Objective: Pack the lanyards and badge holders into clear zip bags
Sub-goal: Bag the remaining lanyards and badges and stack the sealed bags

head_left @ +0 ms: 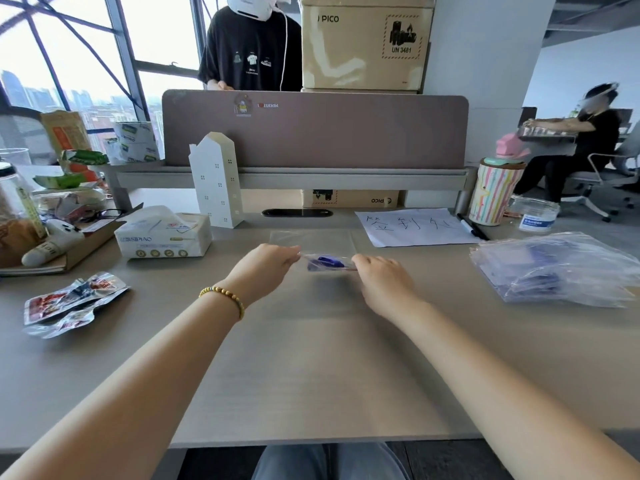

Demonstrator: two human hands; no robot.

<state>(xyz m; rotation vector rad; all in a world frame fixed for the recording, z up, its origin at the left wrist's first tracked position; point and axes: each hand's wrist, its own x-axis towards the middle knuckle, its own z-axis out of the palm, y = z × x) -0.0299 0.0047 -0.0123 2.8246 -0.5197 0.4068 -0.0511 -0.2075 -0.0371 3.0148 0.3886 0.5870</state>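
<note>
Both my hands are on one clear zip bag [329, 263], lifted just off the desk [311, 358] between them: left hand [273, 268] pinches its left edge, right hand [384, 277] pinches its right edge, fingers curled on the plastic at both ends. Inside the bag there's a blue lanyard [327, 261], bunched near the middle; I can't make out a badge holder in there, too blurred. Bag is thin, limp film, very light, slick, so it sags between my grips and wants to slide; best hold looks like the stiffer zip strip at the two corners, not the floppy body. Lanyard is soft cord, shifts freely inside, nothing fragile. Just beyond my grip an empty flat bag [311, 239] lies on the desk. Well off to the right of my right hand, a loose heap of bags [561, 271] with blue contents, probably packed ones. Next is probably pressing the zip shut along the top, pinching end to end.
</note>
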